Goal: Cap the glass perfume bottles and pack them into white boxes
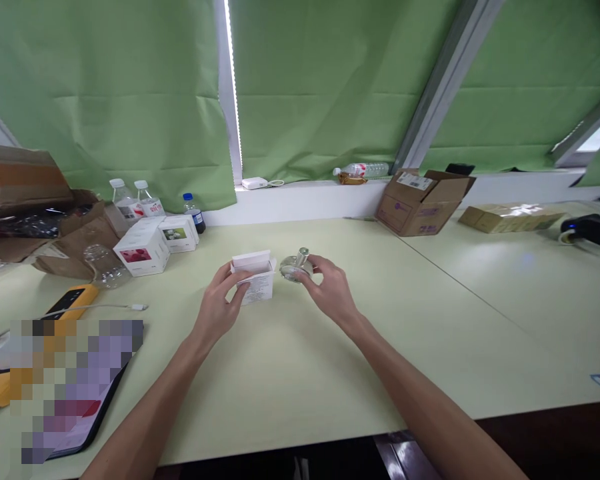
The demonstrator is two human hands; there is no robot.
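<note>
My left hand (223, 298) grips a small white carton (258, 288) by its left side. The carton's top is open with its flap raised, and small print covers the front. Just to the right, my right hand (329, 288) holds a round clear glass bottle (291, 268) with a shiny silver neck, between thumb and fingers. It looks like a perfume bottle. A narrow gap separates bottle and carton, both above the middle of the table (280, 387). My right fingertips behind the bottle are partly hidden.
Several white boxes (143, 250) stand at the left, near plastic bottles (125, 199) and brown cartons (25, 183). A phone-like device (87, 393), partly pixelated, and a cable (139, 307) lie front left. An opened cardboard box (420, 203) and a yellowish box (510, 218) sit back right.
</note>
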